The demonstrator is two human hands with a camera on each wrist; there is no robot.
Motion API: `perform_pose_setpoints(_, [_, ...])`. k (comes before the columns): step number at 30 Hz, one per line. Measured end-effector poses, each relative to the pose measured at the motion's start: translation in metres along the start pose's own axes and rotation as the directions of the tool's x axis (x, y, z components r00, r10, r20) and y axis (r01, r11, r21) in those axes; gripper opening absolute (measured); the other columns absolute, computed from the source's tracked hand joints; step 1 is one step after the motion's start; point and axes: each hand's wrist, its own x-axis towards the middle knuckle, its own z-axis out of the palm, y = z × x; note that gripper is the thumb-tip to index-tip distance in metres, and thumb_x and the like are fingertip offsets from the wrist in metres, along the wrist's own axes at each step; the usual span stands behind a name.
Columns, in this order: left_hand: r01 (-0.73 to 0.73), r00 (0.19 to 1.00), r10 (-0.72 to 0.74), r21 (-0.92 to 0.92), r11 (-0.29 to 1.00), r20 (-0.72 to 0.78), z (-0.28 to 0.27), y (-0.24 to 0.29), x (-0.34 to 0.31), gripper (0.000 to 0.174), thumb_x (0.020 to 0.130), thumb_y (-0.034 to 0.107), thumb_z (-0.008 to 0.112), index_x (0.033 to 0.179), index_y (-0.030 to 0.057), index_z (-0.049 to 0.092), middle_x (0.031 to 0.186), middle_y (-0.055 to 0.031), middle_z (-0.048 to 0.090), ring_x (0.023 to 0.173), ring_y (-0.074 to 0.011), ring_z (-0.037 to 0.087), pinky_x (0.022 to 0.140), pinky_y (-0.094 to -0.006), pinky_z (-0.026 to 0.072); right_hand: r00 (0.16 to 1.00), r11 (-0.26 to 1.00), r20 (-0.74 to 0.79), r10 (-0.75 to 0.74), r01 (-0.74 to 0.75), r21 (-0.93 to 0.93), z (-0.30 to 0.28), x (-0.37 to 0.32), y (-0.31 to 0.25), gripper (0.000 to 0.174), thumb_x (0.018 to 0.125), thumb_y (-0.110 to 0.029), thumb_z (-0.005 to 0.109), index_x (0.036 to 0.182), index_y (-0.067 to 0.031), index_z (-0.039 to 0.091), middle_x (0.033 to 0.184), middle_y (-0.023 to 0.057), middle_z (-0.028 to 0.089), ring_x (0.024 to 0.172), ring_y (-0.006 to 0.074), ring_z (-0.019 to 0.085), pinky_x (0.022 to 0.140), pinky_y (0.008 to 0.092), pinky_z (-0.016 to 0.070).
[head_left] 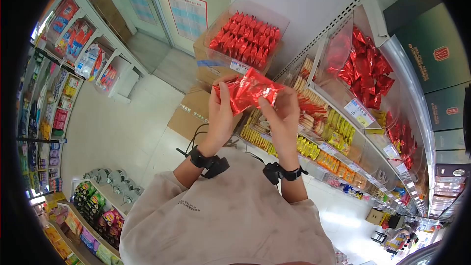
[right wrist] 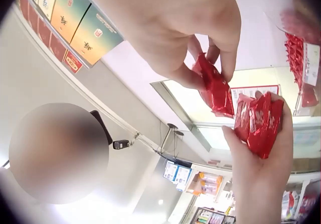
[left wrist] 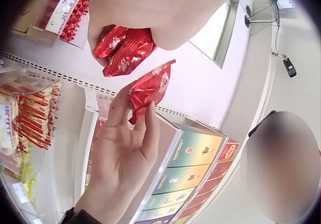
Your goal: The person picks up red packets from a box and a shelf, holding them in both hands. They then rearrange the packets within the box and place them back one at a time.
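Shiny red wrapped packets are in both hands, held up in front of the chest. The left hand (head_left: pixel 221 118) grips two red packets (left wrist: pixel 131 50) side by side, its fingers curled round them; they also show in the right wrist view (right wrist: pixel 259 123). Between thumb and fingers, the right hand (head_left: pixel 283 120) pinches one red packet (right wrist: pixel 215 86), seen from its other side in the left wrist view (left wrist: pixel 150 87). In the head view the packets of the two hands overlap; both wrist views show a narrow gap between them.
A clear bin (head_left: pixel 239 64) of upright red packets stands on cardboard boxes (head_left: pixel 189 118) ahead. Shelves with snacks and a bin of red packets (head_left: pixel 365 68) run along the right. Green gift boxes (head_left: pixel 436 54) stand beyond. More shelves (head_left: pixel 100 51) line the left.
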Motion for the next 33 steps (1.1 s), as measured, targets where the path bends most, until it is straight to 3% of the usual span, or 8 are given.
perform_pose_setpoints(4, [-0.113, 0.993, 0.116, 0.103, 0.988, -0.019, -0.005, -0.008, 0.008, 0.034, 0.107, 0.024, 0.051, 0.133, 0.0027, 0.047, 0.131, -0.0126, 0.055, 0.121, -0.0194, 0.057, 0.103, -0.0332, 0.0486, 0.999, 0.961, -0.036, -0.007, -0.003, -0.277, 0.01, -0.004, 0.006, 0.046, 0.091, -0.009, 0.074, 0.127, -0.0021, 0.048, 0.089, 0.0037, 0.063, 0.086, 0.0114, 0.061, 0.078, 0.0243, 0.0486])
perform_pose_setpoints(6, [-0.188, 0.982, 0.169, 0.322, 0.928, 0.086, -0.01, -0.017, 0.009, 0.037, 0.104, 0.018, 0.058, 0.135, 0.0029, 0.045, 0.132, -0.012, 0.054, 0.122, -0.02, 0.055, 0.104, -0.0335, 0.0477, 0.996, 0.925, -0.029, -0.087, 0.07, -0.372, 0.01, -0.004, 0.005, 0.041, 0.089, -0.01, 0.075, 0.123, -0.0022, 0.052, 0.092, 0.0066, 0.062, 0.087, 0.0149, 0.061, 0.078, 0.028, 0.0489])
perform_pose_setpoints(12, [-0.022, 0.989, 0.0, 0.141, 0.99, 0.149, 0.016, -0.012, 0.001, 0.045, 0.1, 0.016, 0.063, 0.139, 0.0038, 0.043, 0.134, -0.012, 0.054, 0.123, -0.0219, 0.055, 0.103, -0.0354, 0.0488, 0.949, 0.777, -0.066, -0.309, 0.212, -0.593, -0.007, -0.018, 0.014, 0.044, 0.087, -0.02, 0.076, 0.123, -0.0033, 0.058, 0.106, 0.0157, 0.055, 0.097, 0.0301, 0.057, 0.084, 0.0393, 0.0481])
perform_pose_setpoints(15, [0.002, 0.965, -0.05, 0.185, 0.983, 0.258, 0.003, -0.024, 0.007, 0.04, 0.107, 0.028, 0.052, 0.139, 0.0049, 0.046, 0.13, -0.0089, 0.058, 0.116, -0.0187, 0.058, 0.099, -0.0348, 0.0503, 0.883, 0.546, -0.002, -0.47, 0.289, -0.786, -0.007, -0.021, 0.0, 0.045, 0.091, -0.029, 0.07, 0.125, -0.0025, 0.059, 0.11, 0.02, 0.054, 0.102, 0.0391, 0.054, 0.089, 0.0433, 0.0466])
perform_pose_setpoints(19, [0.248, 0.931, -0.283, 0.171, 0.953, 0.228, -0.018, -0.031, 0.032, 0.044, 0.105, 0.035, 0.053, 0.135, 0.0031, 0.051, 0.128, -0.0114, 0.062, 0.116, -0.0218, 0.06, 0.098, -0.0374, 0.0509, 0.881, 0.572, 0.013, -0.474, 0.318, -0.756, -0.018, -0.024, 0.008, 0.033, 0.094, -0.024, 0.067, 0.119, -0.0029, 0.063, 0.104, 0.017, 0.058, 0.092, 0.0353, 0.061, 0.081, 0.0417, 0.0517])
perform_pose_setpoints(24, [0.281, 0.901, -0.296, 0.093, 0.955, 0.318, -0.005, -0.021, 0.03, 0.047, 0.102, 0.036, 0.056, 0.135, 0.0025, 0.052, 0.13, -0.0128, 0.062, 0.117, -0.023, 0.06, 0.102, -0.0413, 0.0487, 0.944, 0.778, 0.053, -0.326, 0.3, -0.552, -0.041, -0.023, -0.042, 0.019, 0.095, -0.02, 0.064, 0.099, -0.0017, 0.065, 0.088, 0.0148, 0.059, 0.08, 0.0334, 0.062, 0.073, 0.0431, 0.0511])
perform_pose_setpoints(28, [0.191, 0.944, -0.217, 0.126, 0.974, 0.25, 0.006, -0.011, 0.023, 0.047, 0.102, 0.029, 0.059, 0.14, 0.0038, 0.048, 0.134, -0.0127, 0.058, 0.121, -0.0231, 0.058, 0.101, -0.0419, 0.0499, 0.72, 0.574, -0.067, -0.691, 0.49, -0.656, -0.083, 0.003, -0.101, 0.011, 0.091, -0.009, 0.062, 0.098, -0.0007, 0.063, 0.094, 0.0162, 0.064, 0.084, 0.0351, 0.063, 0.077, 0.0454, 0.0502])
perform_pose_setpoints(33, [0.131, 0.958, -0.176, 0.2, 0.971, 0.225, -0.009, -0.014, 0.025, 0.05, 0.1, 0.028, 0.063, 0.14, 0.0043, 0.048, 0.136, -0.0112, 0.057, 0.121, -0.022, 0.058, 0.098, -0.0397, 0.052, 0.75, 0.331, -0.137, -0.647, 0.115, -0.936, -0.173, 0.039, -0.147, 0.014, 0.092, -0.008, 0.059, 0.101, 0.0001, 0.064, 0.094, 0.0239, 0.067, 0.093, 0.0419, 0.064, 0.081, 0.0481, 0.051])
